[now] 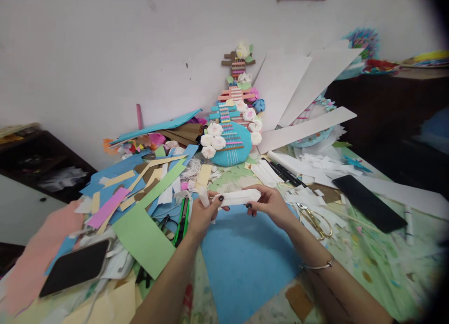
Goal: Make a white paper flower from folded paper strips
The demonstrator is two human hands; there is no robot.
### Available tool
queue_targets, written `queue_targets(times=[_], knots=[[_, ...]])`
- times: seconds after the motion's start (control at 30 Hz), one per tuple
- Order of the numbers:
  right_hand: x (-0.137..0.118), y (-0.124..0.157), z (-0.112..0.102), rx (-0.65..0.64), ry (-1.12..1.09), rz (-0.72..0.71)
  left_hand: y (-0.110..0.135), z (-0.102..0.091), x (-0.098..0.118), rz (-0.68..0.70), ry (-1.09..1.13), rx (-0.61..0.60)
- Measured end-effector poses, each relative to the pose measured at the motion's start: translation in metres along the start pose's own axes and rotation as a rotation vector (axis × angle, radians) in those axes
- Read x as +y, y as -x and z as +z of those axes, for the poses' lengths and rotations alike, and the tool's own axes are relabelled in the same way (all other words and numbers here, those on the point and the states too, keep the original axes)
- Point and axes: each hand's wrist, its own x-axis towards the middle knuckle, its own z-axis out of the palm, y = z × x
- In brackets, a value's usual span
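Observation:
Both my hands meet over a blue paper sheet (245,263) at the middle of the table. My left hand (202,215) is closed, pinching the left end of a folded white paper strip (238,197). My right hand (270,204) is closed on the strip's right end, fingers curled round it. The strip lies level between the two hands, just above the blue sheet. A silver bracelet (317,267) circles my right wrist.
A green utility knife (183,219) and a green paper sheet (147,230) lie left of my hands, a black phone (75,267) farther left. Gold scissors (315,221) and a black card (368,203) lie right. A blue paper guitar with white flowers (229,143) leans on the wall.

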Motion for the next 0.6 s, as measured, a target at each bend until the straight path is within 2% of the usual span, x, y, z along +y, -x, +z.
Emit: queue_targets(times=[0.13,0.37,0.6], knots=[[0.0002,0.0007,-0.0012,-0.014,-0.005,0.008,0.0003,0.0015,0.0016,-0.028,0.051,-0.015],[-0.0008,0.0008,0.0006,0.045,-0.011,-0.106,0.0005,0.0024,0.0016,-0.053,0.105,-0.056],[0.0003,0.0009,-0.0003,0.071,0.018,-0.093,0.0004,0.0022,0.0033,-0.059,0.106,-0.054]])
